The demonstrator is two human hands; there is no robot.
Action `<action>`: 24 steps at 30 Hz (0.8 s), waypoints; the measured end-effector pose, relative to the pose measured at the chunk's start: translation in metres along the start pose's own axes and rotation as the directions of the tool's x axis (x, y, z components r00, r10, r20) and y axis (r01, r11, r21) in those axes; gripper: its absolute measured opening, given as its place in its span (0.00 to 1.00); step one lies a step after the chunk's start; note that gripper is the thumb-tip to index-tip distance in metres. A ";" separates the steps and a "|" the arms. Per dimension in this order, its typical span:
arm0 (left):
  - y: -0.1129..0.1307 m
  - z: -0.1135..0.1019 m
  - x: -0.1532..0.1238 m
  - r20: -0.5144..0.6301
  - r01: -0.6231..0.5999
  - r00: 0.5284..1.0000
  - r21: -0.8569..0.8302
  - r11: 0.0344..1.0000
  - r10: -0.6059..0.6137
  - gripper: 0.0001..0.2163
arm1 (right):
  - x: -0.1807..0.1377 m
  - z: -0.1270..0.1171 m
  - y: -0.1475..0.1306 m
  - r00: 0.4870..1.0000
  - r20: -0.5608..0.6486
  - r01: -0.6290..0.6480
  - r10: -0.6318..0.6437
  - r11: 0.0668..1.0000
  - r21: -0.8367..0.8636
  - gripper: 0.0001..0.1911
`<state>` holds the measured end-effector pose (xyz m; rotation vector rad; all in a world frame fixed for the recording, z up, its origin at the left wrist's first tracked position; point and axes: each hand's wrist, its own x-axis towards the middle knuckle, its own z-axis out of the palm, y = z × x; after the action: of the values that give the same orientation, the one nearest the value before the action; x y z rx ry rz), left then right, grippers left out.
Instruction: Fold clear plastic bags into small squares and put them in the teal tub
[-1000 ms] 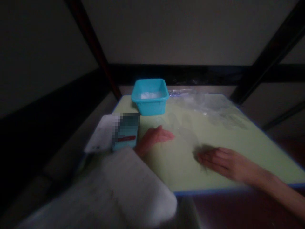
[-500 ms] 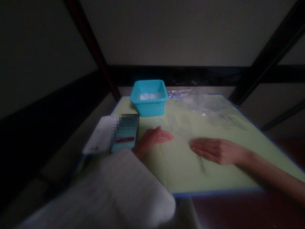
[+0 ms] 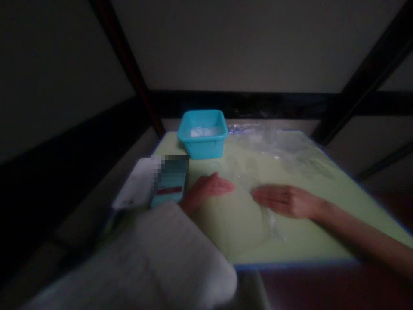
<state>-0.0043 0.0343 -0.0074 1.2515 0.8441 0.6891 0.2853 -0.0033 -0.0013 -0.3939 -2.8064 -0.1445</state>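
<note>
Slight leftward slide of right hand [image 3: 280, 201] since half a second ago, nearer to left hand [image 3: 213, 187] — left one unmoved. Narrow gap between both sets of fingertips; room on worktop [image 3: 358, 202] toward near edge and right edge. Teal basin [image 3: 204, 149] by far left corner, crumpled plastic [image 3: 280, 144] along far edge. Clear film [image 3: 273, 224] at right fingertips, showing on near-edge side; reach under left fingers impossible to tell. Fingers straight, pressed together — both hands.

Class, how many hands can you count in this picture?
2: the left hand, in front of the blue tub, and the right hand, farther right over the yellow table.
</note>
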 end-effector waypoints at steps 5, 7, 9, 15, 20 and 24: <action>-0.001 0.000 0.001 0.010 0.010 1.000 -0.027 1.000 -0.010 0.28 | -0.001 -0.001 0.000 1.000 -0.005 0.006 -0.006 1.000 -0.011 0.18; -0.001 0.001 0.001 0.012 0.014 1.000 -0.038 0.999 -0.013 0.29 | 0.001 -0.001 -0.001 1.000 0.014 0.007 -0.007 1.000 -0.010 0.19; 0.000 0.001 0.001 0.013 0.017 1.000 -0.045 0.999 -0.016 0.28 | 0.003 -0.002 -0.001 0.999 0.027 0.017 -0.017 1.000 0.001 0.19; 0.002 0.002 0.000 0.009 0.018 1.000 -0.053 0.998 -0.018 0.28 | 0.001 0.002 0.001 1.000 0.010 -0.004 0.003 0.996 0.089 0.19; 0.002 0.000 -0.001 0.012 0.036 0.999 -0.048 0.998 -0.035 0.27 | -0.001 0.003 -0.001 0.998 0.004 -0.064 0.065 0.974 0.217 0.19; 0.002 -0.001 -0.001 0.029 0.043 0.999 -0.059 0.997 -0.042 0.27 | 0.006 -0.006 0.000 0.975 0.077 -0.223 0.209 0.908 0.354 0.18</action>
<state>-0.0051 0.0345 -0.0053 1.1842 0.8198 0.6570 0.2814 -0.0031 0.0067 -0.6151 -2.7182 0.4261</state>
